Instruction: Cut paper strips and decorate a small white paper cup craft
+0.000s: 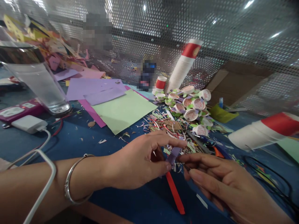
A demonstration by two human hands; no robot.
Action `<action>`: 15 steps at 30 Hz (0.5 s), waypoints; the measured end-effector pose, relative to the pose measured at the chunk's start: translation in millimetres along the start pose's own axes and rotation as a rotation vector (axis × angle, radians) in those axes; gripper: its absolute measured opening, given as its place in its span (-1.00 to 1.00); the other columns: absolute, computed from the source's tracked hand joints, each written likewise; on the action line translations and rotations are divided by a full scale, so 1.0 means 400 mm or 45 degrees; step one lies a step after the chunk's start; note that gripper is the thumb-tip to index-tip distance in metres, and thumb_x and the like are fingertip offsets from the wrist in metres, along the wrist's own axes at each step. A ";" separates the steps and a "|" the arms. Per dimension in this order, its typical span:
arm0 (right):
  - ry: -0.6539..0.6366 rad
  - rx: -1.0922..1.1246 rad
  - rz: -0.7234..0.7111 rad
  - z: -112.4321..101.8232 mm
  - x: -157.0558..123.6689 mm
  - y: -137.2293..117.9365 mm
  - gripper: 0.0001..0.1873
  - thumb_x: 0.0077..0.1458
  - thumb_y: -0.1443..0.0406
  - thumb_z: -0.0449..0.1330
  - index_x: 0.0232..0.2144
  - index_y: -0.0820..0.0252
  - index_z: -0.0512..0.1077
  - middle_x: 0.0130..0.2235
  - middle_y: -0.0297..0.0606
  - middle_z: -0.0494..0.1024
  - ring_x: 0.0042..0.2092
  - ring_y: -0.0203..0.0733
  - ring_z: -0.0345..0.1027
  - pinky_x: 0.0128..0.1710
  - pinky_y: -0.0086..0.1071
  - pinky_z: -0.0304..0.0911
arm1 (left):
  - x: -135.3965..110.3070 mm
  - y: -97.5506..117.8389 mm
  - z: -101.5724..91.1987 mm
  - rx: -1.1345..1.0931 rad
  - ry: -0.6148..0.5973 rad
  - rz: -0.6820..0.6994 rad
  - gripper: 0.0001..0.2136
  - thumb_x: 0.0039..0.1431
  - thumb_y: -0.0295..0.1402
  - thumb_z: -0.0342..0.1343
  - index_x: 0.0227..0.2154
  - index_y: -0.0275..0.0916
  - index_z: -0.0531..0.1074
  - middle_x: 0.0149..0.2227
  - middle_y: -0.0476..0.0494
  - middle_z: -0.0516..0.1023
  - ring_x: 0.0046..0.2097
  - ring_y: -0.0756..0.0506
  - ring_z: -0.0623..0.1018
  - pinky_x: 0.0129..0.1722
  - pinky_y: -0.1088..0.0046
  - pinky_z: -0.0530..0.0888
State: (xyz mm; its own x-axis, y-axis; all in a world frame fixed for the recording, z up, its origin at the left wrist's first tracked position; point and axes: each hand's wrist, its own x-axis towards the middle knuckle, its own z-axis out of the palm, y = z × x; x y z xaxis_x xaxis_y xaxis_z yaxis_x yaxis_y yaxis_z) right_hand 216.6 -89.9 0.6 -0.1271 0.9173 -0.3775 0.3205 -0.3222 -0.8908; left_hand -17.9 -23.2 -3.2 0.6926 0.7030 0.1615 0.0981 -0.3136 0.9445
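My left hand (140, 158) pinches a small folded strip of purple paper (173, 155) between thumb and fingers, with the index finger stretched out above it. Close by on the right is my right hand (219, 180), its fingertips near the paper's edge. Its fingers are curled and the thumb lies against them; anything between them is hidden. On the blue table below the paper lies a red stick-like tool (175, 194), its upper end hidden by the left hand. Behind both hands spreads a heap of paper scraps (161, 123).
Cut paper cup bottoms (191, 114) are piled behind the scraps, near a leaning cup stack (181, 67). More cups (261, 129) lie at right. Green paper (123, 109), a water glass (39, 81) and a charger (30, 123) are at left. A white cable (44, 193) crosses my left forearm.
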 end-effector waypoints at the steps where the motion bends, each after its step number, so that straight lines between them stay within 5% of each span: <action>1: 0.025 -0.004 0.007 0.005 -0.003 -0.006 -0.35 0.05 -0.17 0.38 0.02 0.12 0.61 -0.52 -0.36 0.42 -0.58 -0.44 0.08 -0.67 -0.56 -0.08 | -0.001 0.000 0.001 0.000 -0.003 0.003 -0.51 0.19 -0.49 0.22 0.20 -0.20 0.49 -0.05 -0.10 0.54 -0.34 0.07 0.49 -0.35 0.52 0.47; 15: 0.069 0.026 -0.038 0.015 -0.013 -0.012 -0.41 0.05 -0.12 0.41 -0.01 0.11 0.64 -0.52 -0.39 0.42 -0.59 -0.49 0.02 -0.69 -0.60 -0.08 | -0.008 0.005 0.006 0.024 -0.025 -0.008 -0.50 0.21 -0.49 0.20 0.23 -0.15 0.47 0.01 -0.10 0.53 -0.31 0.08 0.51 -0.32 0.53 0.49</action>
State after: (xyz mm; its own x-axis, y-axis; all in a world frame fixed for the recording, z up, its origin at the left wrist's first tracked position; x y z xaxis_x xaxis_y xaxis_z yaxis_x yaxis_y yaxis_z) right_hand 210.0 -94.7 5.1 -0.0850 0.9376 -0.3372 0.2981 -0.2991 -0.9065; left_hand -18.4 -27.7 -2.4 0.7060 0.6923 0.1495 0.1158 -0.3210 0.9400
